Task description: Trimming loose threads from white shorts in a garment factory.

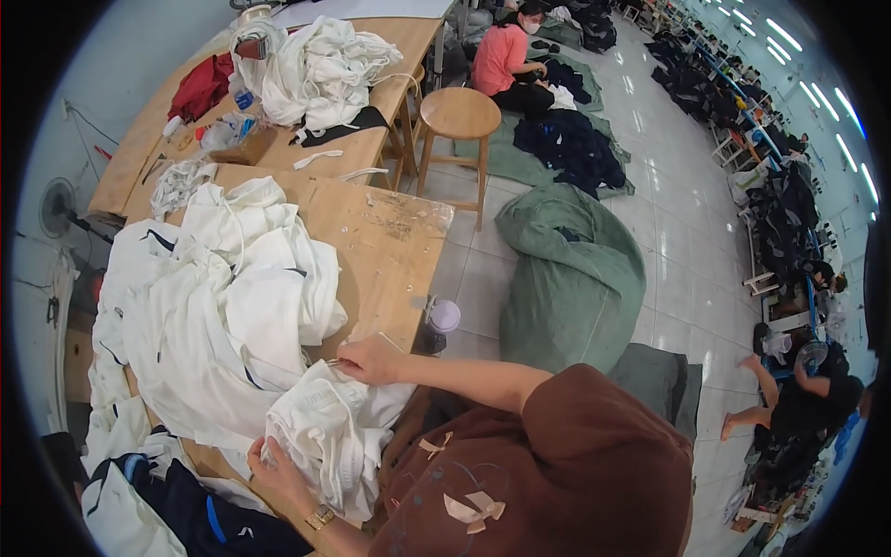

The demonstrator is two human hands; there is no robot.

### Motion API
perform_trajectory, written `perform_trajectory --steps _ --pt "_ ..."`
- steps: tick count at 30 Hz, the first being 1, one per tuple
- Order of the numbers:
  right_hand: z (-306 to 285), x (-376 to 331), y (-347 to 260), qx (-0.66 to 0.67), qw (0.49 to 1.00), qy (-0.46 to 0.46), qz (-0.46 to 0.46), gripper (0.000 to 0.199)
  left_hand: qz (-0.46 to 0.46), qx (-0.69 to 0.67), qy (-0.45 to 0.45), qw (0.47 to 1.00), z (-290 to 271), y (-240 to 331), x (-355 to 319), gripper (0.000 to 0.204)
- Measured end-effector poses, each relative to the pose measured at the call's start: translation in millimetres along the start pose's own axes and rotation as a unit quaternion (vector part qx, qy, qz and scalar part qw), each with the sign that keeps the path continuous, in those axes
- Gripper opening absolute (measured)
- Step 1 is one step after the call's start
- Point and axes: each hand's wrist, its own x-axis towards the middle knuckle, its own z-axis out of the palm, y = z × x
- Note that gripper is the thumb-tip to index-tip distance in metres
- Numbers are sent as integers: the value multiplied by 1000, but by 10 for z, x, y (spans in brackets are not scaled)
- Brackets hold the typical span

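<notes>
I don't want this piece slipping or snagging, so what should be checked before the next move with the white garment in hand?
1. Left hand grips the white garment at its lower end: ok.
2. Right hand pinches the garment's upper edge: ok.
3. Garment free of the pile of white clothes: not ok, the two touch.
4. Garment fully resting on the wooden table: cannot tell, it lies at the near edge.
5. Small tool in the right hand: cannot tell.
6. Lilac-lidded container by the table edge, clear of both hands: ok.
</notes>
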Motion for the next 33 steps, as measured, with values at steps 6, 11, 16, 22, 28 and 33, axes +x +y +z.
perform_trajectory --steps 6,11,16,22,28,33 --pt "-104 3 -112 66 988 99 96 22 -23 -60 -17 998 -133 119 22 26" --pt "-103 -15 -66 55 989 86 103 21 -47 -92 -39 994 -153 143 20 26" --pt "-47 -11 -25 43 995 80 48 17 12 16 -42 999 -111 194 -37 24" --pt "-53 -21 -76 46 995 77 42 17 1 -21 -39 999 -115 96 -162 24" --pt "-68 -12 -94 38 996 66 53 17 -1 -42 -28 999 -99 111 -164 24" --pt "-70 -5 -96 43 995 67 52 22 -3 -31 -48 998 -98 127 -163 25"
